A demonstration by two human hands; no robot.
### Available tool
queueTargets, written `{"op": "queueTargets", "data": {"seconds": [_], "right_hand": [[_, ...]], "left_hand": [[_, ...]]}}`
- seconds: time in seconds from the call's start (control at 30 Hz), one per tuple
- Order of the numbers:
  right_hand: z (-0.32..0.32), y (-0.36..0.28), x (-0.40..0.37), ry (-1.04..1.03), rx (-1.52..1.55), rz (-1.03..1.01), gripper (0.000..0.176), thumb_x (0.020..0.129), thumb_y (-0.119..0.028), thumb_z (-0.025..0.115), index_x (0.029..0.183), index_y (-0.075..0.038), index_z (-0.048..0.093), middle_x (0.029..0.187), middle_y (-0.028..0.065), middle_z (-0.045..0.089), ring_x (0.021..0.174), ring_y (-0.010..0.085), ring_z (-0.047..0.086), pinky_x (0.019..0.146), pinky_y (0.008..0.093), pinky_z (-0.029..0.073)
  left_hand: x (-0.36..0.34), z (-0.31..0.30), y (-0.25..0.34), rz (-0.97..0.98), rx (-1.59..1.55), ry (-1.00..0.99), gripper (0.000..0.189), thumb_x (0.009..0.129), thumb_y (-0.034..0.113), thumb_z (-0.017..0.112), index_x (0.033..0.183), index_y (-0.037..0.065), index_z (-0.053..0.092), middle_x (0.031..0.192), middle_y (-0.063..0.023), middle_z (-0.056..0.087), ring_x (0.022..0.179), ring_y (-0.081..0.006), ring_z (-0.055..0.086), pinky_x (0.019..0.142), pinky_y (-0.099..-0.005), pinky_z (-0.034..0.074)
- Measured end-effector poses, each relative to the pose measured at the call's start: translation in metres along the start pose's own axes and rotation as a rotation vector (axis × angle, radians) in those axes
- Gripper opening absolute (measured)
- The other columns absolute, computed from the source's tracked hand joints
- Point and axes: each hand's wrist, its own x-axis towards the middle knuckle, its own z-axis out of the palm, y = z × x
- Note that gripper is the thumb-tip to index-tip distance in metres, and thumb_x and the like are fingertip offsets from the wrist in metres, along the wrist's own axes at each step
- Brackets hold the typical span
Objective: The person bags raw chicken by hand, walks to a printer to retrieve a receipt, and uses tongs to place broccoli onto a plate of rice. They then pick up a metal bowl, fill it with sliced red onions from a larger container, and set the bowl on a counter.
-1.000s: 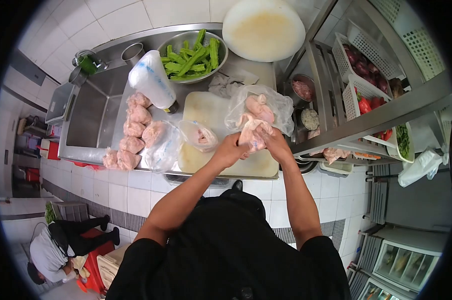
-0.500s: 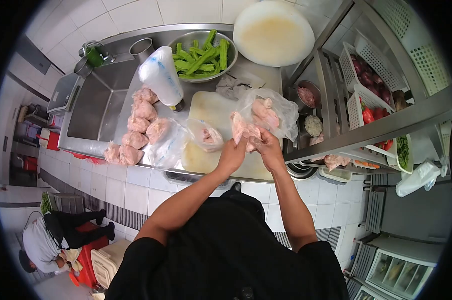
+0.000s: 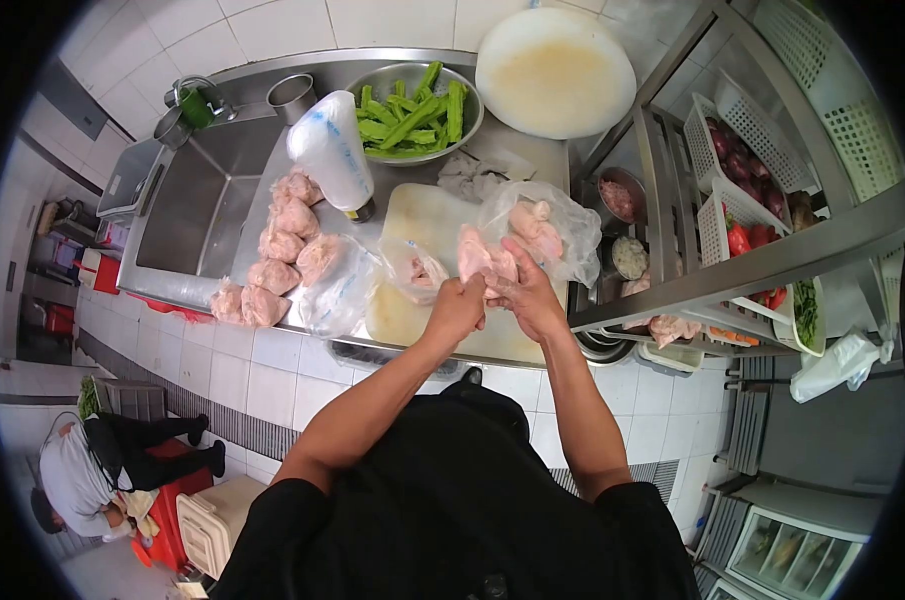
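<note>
Above the cutting board (image 3: pixel 413 215), both hands are at a small clear bag of raw chicken (image 3: pixel 485 258). My left hand (image 3: pixel 458 310) is closed in a fist on the bag's lower end. My right hand (image 3: pixel 531 303) grips the same end from the right, thumb bent in and fingers along the bag's side. Just beyond lies an opened plastic bag (image 3: pixel 578 225) with more raw chicken (image 3: pixel 536 232) in it. Left of my hands, a loose clear bag (image 3: pixel 413 270) holds a few pieces of meat. Several filled bags of chicken (image 3: pixel 283 232) are lined up by the sink.
A roll of plastic bags (image 3: pixel 331 150) stands on the counter. Behind it is a steel bowl (image 3: pixel 470 125) of cut green vegetables (image 3: pixel 408 118). A round white board (image 3: pixel 556 75) leans at the wall. A metal rack (image 3: pixel 753 262) borders the right; a sink (image 3: pixel 208 205) lies left.
My left hand has closed into a fist lower on the bag of chicken. My right fingers have opened out along its side. The bag now hangs more upright in view.
</note>
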Motion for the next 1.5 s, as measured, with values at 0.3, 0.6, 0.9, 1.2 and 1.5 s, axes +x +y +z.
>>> {"op": "queueTargets", "data": {"seconds": [0.3, 0.6, 0.9, 1.2, 1.5], "right_hand": [[-0.023, 0.000, 0.035, 0.052, -0.170, 0.009, 0.038, 0.084, -0.006, 0.067, 0.121, 0.002, 0.061, 0.112, 0.0116, 0.060, 0.085, 0.0133, 0.061, 0.072, 0.0276, 0.051], [0.028, -0.004, 0.036, 0.022, -1.000, -0.700, 0.024, 0.087, -0.012, 0.065, 0.109, -0.001, 0.067, 0.106, 0.0111, 0.065, 0.085, 0.0257, 0.063, 0.078, 0.0340, 0.050], [0.026, 0.002, 0.070, 0.066, -1.046, -0.732, 0.016, 0.086, -0.006, 0.055, 0.095, 0.001, 0.066, 0.090, 0.0161, 0.065, 0.083, 0.0352, 0.061, 0.075, 0.0417, 0.048], [0.031, -0.013, 0.081, 0.040, -0.608, -0.333, 0.020, 0.090, -0.011, 0.057, 0.102, 0.002, 0.066, 0.087, 0.0106, 0.068, 0.077, 0.0174, 0.061, 0.072, 0.0307, 0.048], [0.031, -0.028, 0.071, 0.049, -0.797, -0.367, 0.029, 0.085, -0.020, 0.069, 0.106, 0.001, 0.069, 0.086, 0.0080, 0.063, 0.078, 0.0154, 0.059, 0.073, 0.0292, 0.047]], "left_hand": [[0.034, -0.031, 0.002, 0.490, 0.764, 0.330, 0.042, 0.095, 0.033, 0.051, 0.077, -0.003, 0.059, 0.055, -0.0134, 0.056, 0.057, -0.0248, 0.060, 0.058, -0.0407, 0.047], [0.052, -0.054, 0.047, -0.089, -0.262, 0.061, 0.039, 0.099, 0.026, 0.047, 0.076, -0.001, 0.063, 0.087, -0.0125, 0.063, 0.073, -0.0192, 0.064, 0.063, -0.0315, 0.053], [0.052, -0.067, 0.045, 0.569, 0.929, 0.442, 0.025, 0.085, 0.024, 0.064, 0.095, 0.000, 0.066, 0.087, -0.0140, 0.063, 0.076, -0.0238, 0.062, 0.069, -0.0356, 0.050], [0.057, -0.063, 0.050, 0.681, 0.736, 0.155, 0.020, 0.074, 0.019, 0.073, 0.084, 0.001, 0.068, 0.083, -0.0132, 0.060, 0.073, -0.0303, 0.058, 0.067, -0.0399, 0.046], [0.075, -0.065, 0.040, 0.620, 0.689, 0.213, 0.012, 0.083, 0.009, 0.061, 0.082, -0.001, 0.068, 0.080, -0.0123, 0.066, 0.071, -0.0297, 0.062, 0.066, -0.0381, 0.048]]}}
